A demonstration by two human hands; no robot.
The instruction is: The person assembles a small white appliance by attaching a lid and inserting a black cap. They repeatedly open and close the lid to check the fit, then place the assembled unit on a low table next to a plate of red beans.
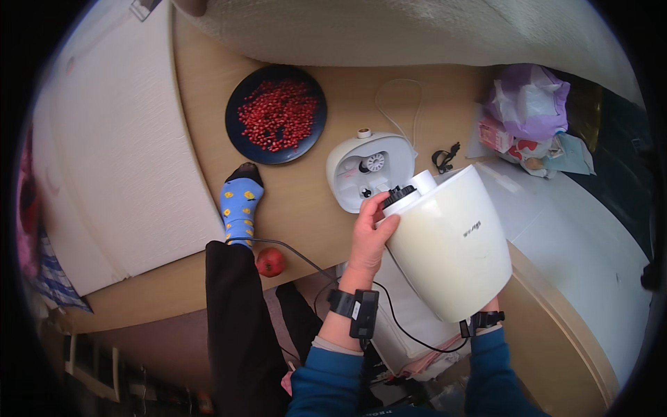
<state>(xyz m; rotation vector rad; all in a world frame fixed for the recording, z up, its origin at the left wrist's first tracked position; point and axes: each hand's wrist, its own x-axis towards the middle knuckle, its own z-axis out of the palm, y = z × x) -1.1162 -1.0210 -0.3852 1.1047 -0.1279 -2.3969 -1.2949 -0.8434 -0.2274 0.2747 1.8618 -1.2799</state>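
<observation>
A cream-white humidifier water tank [451,243] is held tilted above the near side of the table, its underside turned up and to the left. My left hand [370,240] has its thumb and fingers closed around the black ribbed cap [398,197] on that underside. Beneath the tank's lower end, my right hand [492,306] bears it; its fingers are hidden behind the tank. The matching humidifier base [342,163] stands just beyond, its hollow showing a white ribbed disc. A white cord [420,104] loops behind the base.
Pomegranate seeds fill a dark plate [235,142] at the far left. A whole pomegranate [271,262] lies near my foot in a blue sock [240,205]. A white panel [118,153] covers the left side. Purple-white bags [531,104] and a black cable [445,158] lie at right.
</observation>
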